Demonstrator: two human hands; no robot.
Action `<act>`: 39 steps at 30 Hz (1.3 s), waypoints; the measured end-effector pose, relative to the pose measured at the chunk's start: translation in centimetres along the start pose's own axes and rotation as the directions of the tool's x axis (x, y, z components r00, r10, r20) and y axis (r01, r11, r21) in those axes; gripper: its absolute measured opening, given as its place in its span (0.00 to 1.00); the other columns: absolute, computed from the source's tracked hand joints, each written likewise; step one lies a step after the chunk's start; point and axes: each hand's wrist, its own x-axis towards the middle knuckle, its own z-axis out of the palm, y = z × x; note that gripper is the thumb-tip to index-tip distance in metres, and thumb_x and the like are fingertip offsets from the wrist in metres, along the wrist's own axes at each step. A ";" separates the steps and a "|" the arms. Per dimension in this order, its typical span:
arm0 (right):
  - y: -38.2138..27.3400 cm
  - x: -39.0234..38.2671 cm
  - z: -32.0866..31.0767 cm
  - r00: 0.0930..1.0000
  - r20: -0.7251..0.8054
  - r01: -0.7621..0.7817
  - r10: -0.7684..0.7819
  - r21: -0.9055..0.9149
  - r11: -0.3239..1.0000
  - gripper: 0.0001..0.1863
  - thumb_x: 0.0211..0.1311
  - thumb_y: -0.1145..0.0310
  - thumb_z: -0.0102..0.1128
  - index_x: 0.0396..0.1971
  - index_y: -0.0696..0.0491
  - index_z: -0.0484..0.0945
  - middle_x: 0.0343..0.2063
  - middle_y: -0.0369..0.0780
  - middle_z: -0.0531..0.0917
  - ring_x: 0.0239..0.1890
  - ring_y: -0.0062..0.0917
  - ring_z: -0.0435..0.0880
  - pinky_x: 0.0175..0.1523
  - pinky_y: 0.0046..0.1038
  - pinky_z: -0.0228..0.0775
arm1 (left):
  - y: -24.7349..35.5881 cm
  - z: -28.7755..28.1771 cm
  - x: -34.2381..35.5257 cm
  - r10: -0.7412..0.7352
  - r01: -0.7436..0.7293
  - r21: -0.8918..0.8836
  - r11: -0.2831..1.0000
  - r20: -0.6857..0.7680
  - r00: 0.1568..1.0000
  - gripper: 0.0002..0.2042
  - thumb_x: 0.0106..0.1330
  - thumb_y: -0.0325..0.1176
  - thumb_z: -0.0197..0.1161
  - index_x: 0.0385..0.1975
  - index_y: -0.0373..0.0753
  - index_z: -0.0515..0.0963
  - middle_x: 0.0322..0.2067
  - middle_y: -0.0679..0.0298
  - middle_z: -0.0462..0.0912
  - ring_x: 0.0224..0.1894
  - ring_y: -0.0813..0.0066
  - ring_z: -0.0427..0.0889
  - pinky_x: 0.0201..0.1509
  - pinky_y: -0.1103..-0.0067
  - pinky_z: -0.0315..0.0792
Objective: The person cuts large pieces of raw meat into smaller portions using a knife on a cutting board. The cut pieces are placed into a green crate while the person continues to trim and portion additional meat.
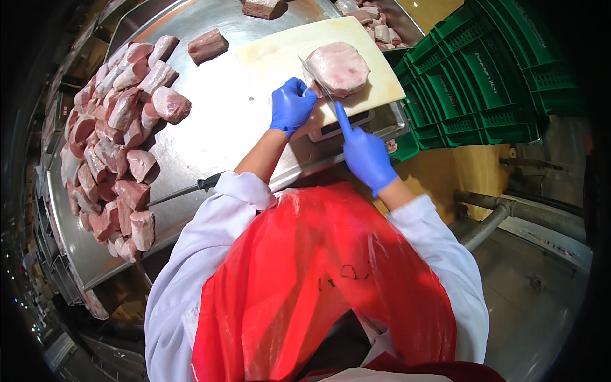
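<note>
A round, pale pink piece of meat (342, 69) lies on a white cutting board (273, 57). My left hand (293, 107), in a blue glove, is closed at the meat's near left side, pinching a pale strip of its edge. In my right hand (369, 159), gloved alike, is a knife (323, 87) with its blade against the meat's left side. My right index finger stretches forward along the knife, and my palm hides most of the handle. The blade slants up and left, past my left fingertips.
Many cut meat pieces (118, 146) are heaped on the metal table (197, 108) to the left, with a dark-handled sharpening steel (184, 191) beside them. A single chunk (207, 46) lies near the board. Green crates (471, 83) stand at the right; more meat (382, 28) fills a tray beyond.
</note>
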 end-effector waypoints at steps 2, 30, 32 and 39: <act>0.6 -3.8 -0.8 0.997 0.079 0.001 0.001 -0.019 1.000 0.47 0.57 0.76 0.55 0.77 0.48 0.45 0.24 0.50 0.80 0.23 0.48 0.81 0.30 0.47 0.75 | -1.1 -1.1 0.7 -0.012 0.012 0.003 1.000 -0.034 0.999 0.10 0.54 0.33 0.67 0.23 0.32 0.77 0.16 0.54 0.79 0.18 0.71 0.76 0.27 0.72 0.74; -8.2 2.6 -7.7 0.959 0.178 -0.184 0.219 -0.192 0.964 0.39 0.64 0.70 0.51 0.74 0.59 0.50 0.23 0.53 0.82 0.26 0.46 0.84 0.35 0.46 0.77 | -3.9 -5.8 3.5 0.221 -0.267 0.256 0.929 0.196 0.955 0.11 0.56 0.39 0.66 0.27 0.37 0.77 0.28 0.51 0.83 0.33 0.49 0.82 0.38 0.62 0.76; -8.0 3.3 -7.9 0.973 0.042 -0.218 0.225 -0.136 0.966 0.38 0.64 0.69 0.52 0.74 0.58 0.51 0.20 0.52 0.81 0.24 0.45 0.84 0.34 0.46 0.76 | -1.9 -7.0 3.6 0.258 -0.299 0.302 0.905 0.169 0.951 0.12 0.55 0.41 0.66 0.29 0.38 0.78 0.30 0.52 0.84 0.37 0.50 0.83 0.41 0.61 0.76; -5.4 12.5 -2.0 0.973 -0.192 -0.141 0.129 -0.047 0.989 0.36 0.67 0.68 0.52 0.74 0.54 0.53 0.21 0.52 0.82 0.26 0.47 0.84 0.34 0.46 0.76 | -2.2 -2.6 4.7 0.298 -0.393 0.366 0.844 0.290 0.910 0.12 0.57 0.43 0.62 0.27 0.40 0.82 0.27 0.54 0.85 0.36 0.53 0.83 0.45 0.61 0.69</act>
